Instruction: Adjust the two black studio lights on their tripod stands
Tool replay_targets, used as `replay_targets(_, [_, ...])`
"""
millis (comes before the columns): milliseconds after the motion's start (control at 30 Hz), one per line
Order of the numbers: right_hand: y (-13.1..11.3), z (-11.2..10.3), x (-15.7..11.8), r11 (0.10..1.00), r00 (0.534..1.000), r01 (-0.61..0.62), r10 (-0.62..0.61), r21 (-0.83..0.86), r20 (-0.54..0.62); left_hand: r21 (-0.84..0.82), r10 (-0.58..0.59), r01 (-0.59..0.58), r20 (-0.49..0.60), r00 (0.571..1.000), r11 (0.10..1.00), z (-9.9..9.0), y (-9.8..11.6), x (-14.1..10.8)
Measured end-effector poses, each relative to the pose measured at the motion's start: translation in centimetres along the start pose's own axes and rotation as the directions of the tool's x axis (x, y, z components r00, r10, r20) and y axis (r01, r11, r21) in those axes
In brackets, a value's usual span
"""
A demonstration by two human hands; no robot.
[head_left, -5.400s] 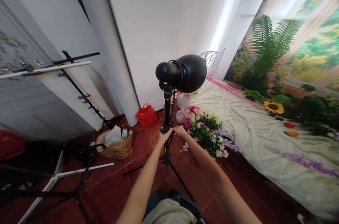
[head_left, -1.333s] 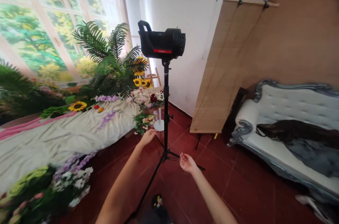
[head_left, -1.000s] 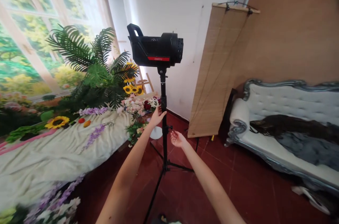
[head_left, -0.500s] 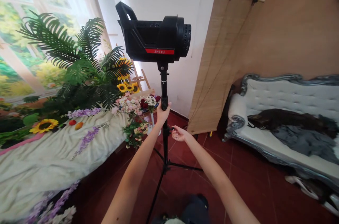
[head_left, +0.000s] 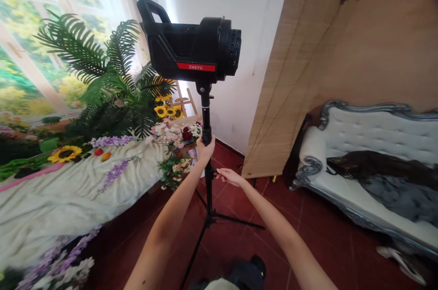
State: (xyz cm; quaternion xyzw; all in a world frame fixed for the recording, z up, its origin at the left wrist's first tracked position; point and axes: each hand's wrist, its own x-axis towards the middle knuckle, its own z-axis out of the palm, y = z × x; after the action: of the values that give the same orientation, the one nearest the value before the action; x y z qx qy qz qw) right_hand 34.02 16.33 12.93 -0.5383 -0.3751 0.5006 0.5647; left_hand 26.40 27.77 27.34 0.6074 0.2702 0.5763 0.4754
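Observation:
A black studio light point(head_left: 191, 48) with a red ZHEYU label sits on top of a black light stand point(head_left: 206, 118). My left hand point(head_left: 205, 148) is wrapped round the stand's pole, just below the upper collar. Lower down, my right hand point(head_left: 230, 176) reaches in from the right. Its thumb and fingertips are at a small locking knob point(head_left: 214, 171) on the side of the pole and seem to pinch it. Beneath both hands the stand's legs are spread on the floor.
To the left, a cloth-draped platform point(head_left: 133, 176) bears flowers and fruit, with a palm plant point(head_left: 112, 75) behind. A hanging bamboo blind point(head_left: 277, 84) and a white tufted sofa point(head_left: 369, 130) stand to the right. Red tiles point(head_left: 246, 244) cover the floor.
The light and stand have shifted slightly left in view and lean a little more. My left hand keeps its grip; the fingers of my right hand have changed from curled to straighter at the knob.

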Motion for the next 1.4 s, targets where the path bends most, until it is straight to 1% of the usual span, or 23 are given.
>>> replay_targets(33, [-0.2,-0.2,-0.2,0.984,0.995,0.098,-0.101,-0.151,-0.015,-0.005,-0.003,0.003,0.001,1.0,1.0,0.0,0.1,0.0])
replay_targets(67, [-0.5,-0.4,-0.4,0.936,0.978,0.191,-0.207,-0.296,-0.022,-0.008,-0.003,0.003,0.001,1.0,1.0,0.0,0.1,0.0])
replay_targets(133, [-0.9,-0.6,-0.7,0.772,0.918,0.336,-0.396,-0.54,0.006,-0.014,0.0,0.0,-0.002,1.0,1.0,0.0,0.2,0.0])
replay_targets(167, [-1.0,-0.7,-0.8,0.678,0.886,0.376,-0.462,-0.632,0.031,-0.02,-0.001,0.001,-0.001,1.0,1.0,0.0,0.3,0.0])
replay_targets(233, [-0.8,-0.6,-1.0,0.522,0.84,0.405,-0.537,-0.751,0.079,-0.032,-0.017,0.016,-0.013,1.0,0.999,0.1,0.4,-0.1])
replay_targets(267, [-0.5,-0.5,-1.0,0.476,0.828,0.405,-0.554,-0.781,0.092,-0.039,-0.029,0.029,-0.02,0.999,0.999,0.1,0.6,-0.1])
replay_targets(300, [-0.2,-0.4,-1.0,0.45,0.82,0.401,-0.564,-0.798,0.094,-0.044,-0.041,0.04,-0.028,0.999,0.998,0.1,0.8,0.1])
replay_targets(367, [0.5,-0.2,-1.0,0.429,0.81,0.395,-0.58,-0.812,0.088,-0.048,-0.047,0.045,-0.038,0.998,0.998,0.3,1.4,0.5])
replay_targets(467, [1.1,0.0,-0.9,0.42,0.786,0.405,-0.614,-0.812,0.074,-0.057,-0.011,0.01,-0.016,1.0,0.998,0.7,2.2,1.8])
replay_targets(567, [1.3,0.1,-0.8,0.413,0.768,0.399,-0.638,-0.819,0.052,-0.081,-0.004,0.004,-0.008,1.0,0.997,1.1,2.2,2.6])
replay_targets(667, [1.2,0.2,-0.9,0.408,0.764,0.383,-0.644,-0.829,0.036,-0.087,-0.042,0.043,0.012,0.999,0.995,0.9,0.8,2.2])
replay_targets(800, [1.2,0.2,-1.0,0.369,0.764,0.362,-0.644,-0.856,0.045,-0.074,-0.116,0.119,0.045,0.992,0.99,0.0,-2.2,0.0])
replay_targets(900, [1.0,0.3,-1.1,0.3,0.762,0.326,-0.645,-0.897,0.062,-0.02,-0.148,0.149,0.054,0.988,0.989,-0.8,-4.3,-1.7])
replay_targets(1000, [0.8,0.5,-1.2,0.206,0.776,0.259,-0.627,-0.944,0.076,0.085,-0.143,0.139,0.043,0.989,0.987,-1.5,-5.9,-2.9])
replay_targets(1067, [0.6,0.6,-1.3,0.165,0.778,0.238,-0.623,-0.957,0.086,0.139,-0.145,0.136,0.059,0.988,0.981,-2.0,-6.8,-3.5])
replay_targets(1133, [0.4,0.7,-1.4,0.146,0.775,0.239,-0.625,-0.96,0.098,0.167,-0.152,0.137,0.08,0.985,0.976,-2.4,-7.7,-4.0])
replay_targets(1233, [0.4,0.6,-1.4,0.136,0.772,0.241,-0.627,-0.961,0.105,0.164,-0.169,0.154,0.083,0.982,0.974,-2.6,-8.6,-4.8])
replay_targets(1333, [0.4,0.5,-1.4,0.141,0.776,0.227,-0.625,-0.964,0.091,0.128,-0.216,0.203,0.102,0.971,0.971,-2.7,-8.8,-5.3])
replay_targets(1400, [0.5,0.6,-1.4,0.148,0.783,0.213,-0.617,-0.966,0.078,0.104,-0.219,0.207,0.124,0.968,0.973,-2.8,-8.8,-5.5])
